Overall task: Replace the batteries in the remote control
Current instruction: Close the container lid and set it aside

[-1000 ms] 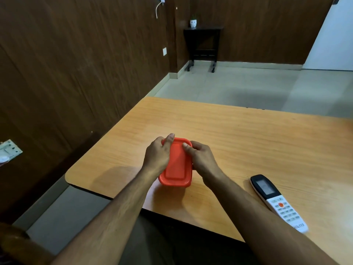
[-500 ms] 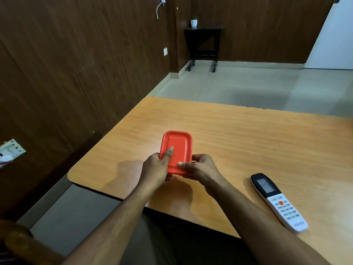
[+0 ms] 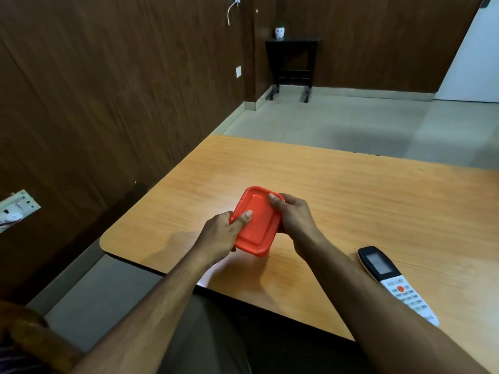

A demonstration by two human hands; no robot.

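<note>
Remote [image 3: 394, 283]: lying face up on the table [image 3: 351, 201] near its front edge, untouched, dark screen end pointing away from you and button end toward you. Its long axis is running roughly along your right forearm, just beside it, slanting slightly rightward as it nears you.

Right hand [image 3: 294, 215]: you are gripping the far right edge of the red box [image 3: 256, 222] with it, thumb curled over the lid. This is the nearer hand to the remote, which is sitting to the right of it and closer to your body (a short pull back and outward, by my judgement).

Left hand [image 3: 224, 234]: you are holding the box's near left edge, thumb pressing on the lid top. The remote is lying well apart from this hand, across the box.

Box: lid on, tilted between both hands above the table; contents hidden (possibly the fresh batteries, though nothing is showing that).

Progress, as judged: you are working at the lid; the remote's battery cover is not yet touched.
</note>
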